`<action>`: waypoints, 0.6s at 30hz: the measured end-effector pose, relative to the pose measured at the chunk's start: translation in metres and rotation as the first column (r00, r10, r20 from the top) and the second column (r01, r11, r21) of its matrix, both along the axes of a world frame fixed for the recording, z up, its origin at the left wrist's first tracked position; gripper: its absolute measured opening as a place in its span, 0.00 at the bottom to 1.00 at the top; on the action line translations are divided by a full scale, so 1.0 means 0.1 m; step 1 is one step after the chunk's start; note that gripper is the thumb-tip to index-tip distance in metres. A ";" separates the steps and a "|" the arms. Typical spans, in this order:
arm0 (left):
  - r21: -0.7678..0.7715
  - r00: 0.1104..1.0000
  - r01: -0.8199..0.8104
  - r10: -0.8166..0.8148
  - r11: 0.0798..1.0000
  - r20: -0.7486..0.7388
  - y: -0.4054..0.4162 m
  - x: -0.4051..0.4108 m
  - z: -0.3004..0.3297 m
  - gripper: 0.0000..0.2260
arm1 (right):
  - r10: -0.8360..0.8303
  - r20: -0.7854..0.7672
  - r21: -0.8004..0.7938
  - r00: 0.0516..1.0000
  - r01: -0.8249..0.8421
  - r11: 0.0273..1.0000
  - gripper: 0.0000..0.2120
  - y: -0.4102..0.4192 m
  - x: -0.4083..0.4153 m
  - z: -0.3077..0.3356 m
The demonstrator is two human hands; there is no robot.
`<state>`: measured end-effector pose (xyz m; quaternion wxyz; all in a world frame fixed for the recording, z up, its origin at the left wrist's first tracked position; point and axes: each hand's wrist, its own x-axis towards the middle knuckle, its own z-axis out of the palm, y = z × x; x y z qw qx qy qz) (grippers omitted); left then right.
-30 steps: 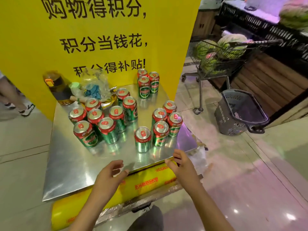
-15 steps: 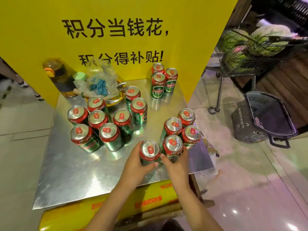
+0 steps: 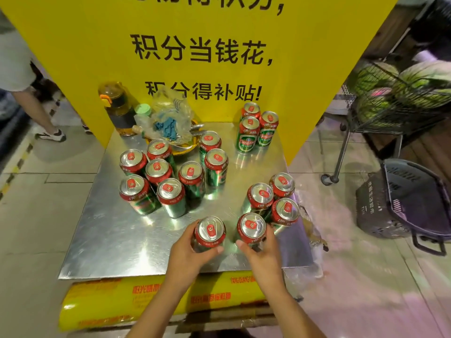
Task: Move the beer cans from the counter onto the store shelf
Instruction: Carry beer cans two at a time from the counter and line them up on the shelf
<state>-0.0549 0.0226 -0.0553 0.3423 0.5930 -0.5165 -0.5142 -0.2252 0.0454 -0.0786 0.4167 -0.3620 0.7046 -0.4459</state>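
**Both hands now wrapped round a can each**

From the head view, half a second ago both hands crowded one spot; now they have parted. The left hand (image 3: 188,252) curls its grip round the near can (image 3: 210,232), and the right hand (image 3: 262,250) grips the neighbouring can (image 3: 251,229), beside three others (image 3: 280,193). Bare metal lies open toward the near-left edge of the shiny tabletop (image 3: 109,240). Smooth green cylinders with red collars and silver lids form a left cluster (image 3: 166,176); three more (image 3: 256,128) stand against the yellow sign (image 3: 97,45).
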 end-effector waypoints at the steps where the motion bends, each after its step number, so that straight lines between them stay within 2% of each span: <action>1: -0.007 1.000 -0.029 0.029 1.000 -0.004 0.04 0.02 0.02 0.27 | 0.039 0.038 0.011 0.999 -0.039 0.999 0.32 0.02 -0.02 0.00; 8: -0.064 0.984 -0.177 0.175 0.982 -0.029 0.23 0.22 0.29 0.26 | 0.281 0.227 -0.121 0.932 -0.259 0.958 0.30 0.05 0.01 0.28; 10: -0.067 0.965 -0.256 0.251 0.964 -0.071 0.31 0.28 0.38 0.27 | 0.346 0.290 -0.161 0.892 -0.311 0.937 0.29 0.01 0.04 0.45; 13: -0.092 0.920 -0.377 0.360 0.922 -0.156 0.45 0.34 0.57 0.22 | 0.394 0.397 -0.181 0.829 -0.351 0.919 0.27 -0.08 0.09 0.69; 15: -0.105 0.878 -0.454 0.424 0.885 -0.221 0.58 0.38 0.69 0.22 | 0.457 0.446 -0.212 0.769 -0.406 0.889 0.30 -0.13 0.16 0.83; 18: -0.096 0.784 -0.587 0.534 0.804 -0.315 0.79 0.48 0.84 0.28 | 0.542 0.518 -0.251 0.662 -0.488 0.836 0.43 -0.16 0.35 0.98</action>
